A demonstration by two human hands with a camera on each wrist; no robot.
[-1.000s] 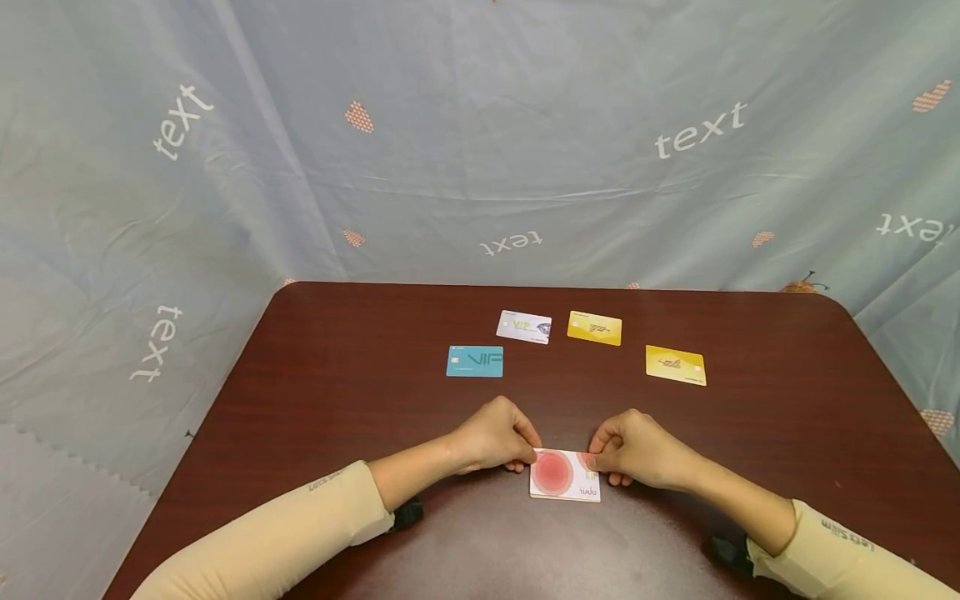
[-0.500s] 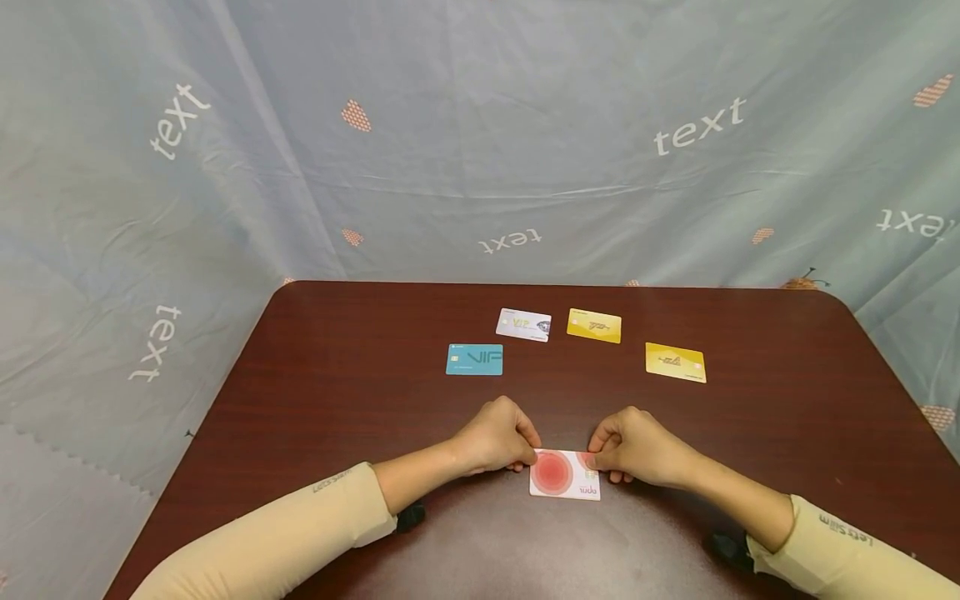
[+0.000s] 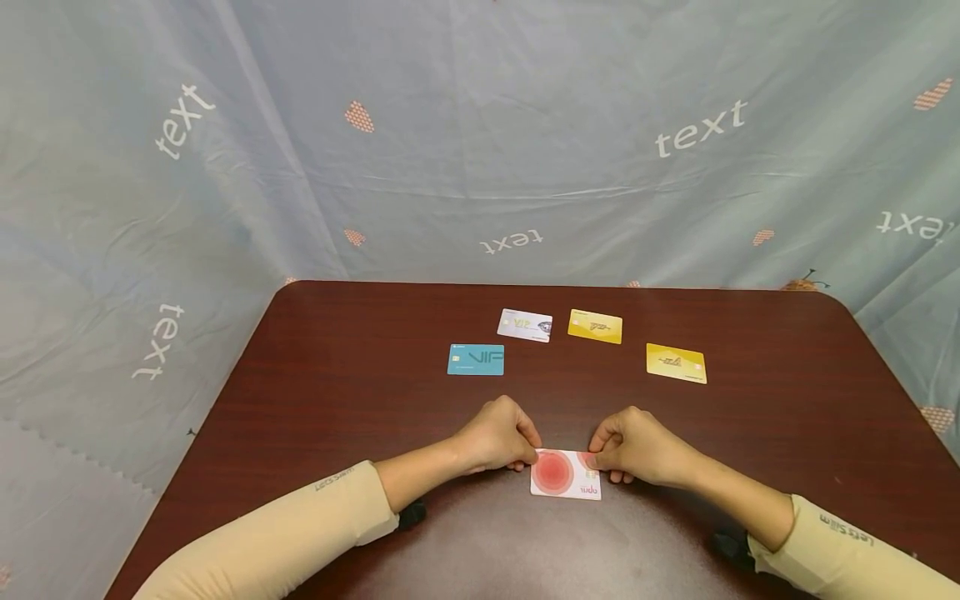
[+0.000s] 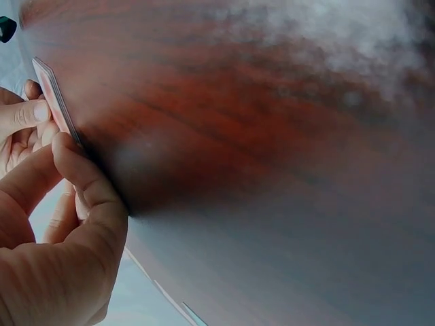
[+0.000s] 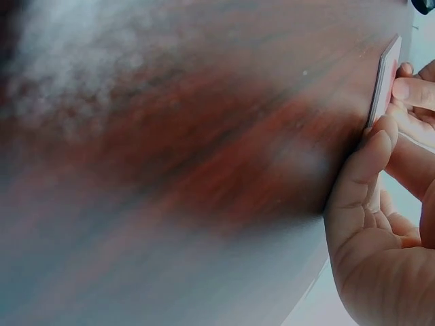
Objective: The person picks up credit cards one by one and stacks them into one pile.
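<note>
A small stack of plastic cards (image 3: 555,473), topped by a white card with red circles, lies near the middle of the table. The left hand (image 3: 497,435) pinches its far left corner between thumb and fingers. At the far right corner, the right hand (image 3: 643,447) pinches the same stack, its thumb over the printed face. Layered edges of the stack (image 4: 61,105) show in the left wrist view. From the right wrist, the stack (image 5: 383,85) is seen edge-on, close over the table, with the fingers of both hands around it.
Beyond the hands lie a teal card (image 3: 476,360), a silvery white card (image 3: 524,325), a yellow card (image 3: 595,327) and another yellow card (image 3: 676,363). A grey-blue curtain (image 3: 450,150) hangs behind the dark red table (image 3: 337,400).
A thin yellowish edge showed below the top card a second ago; now the stack's near edge looks even. Both hands keep their grip and place.
</note>
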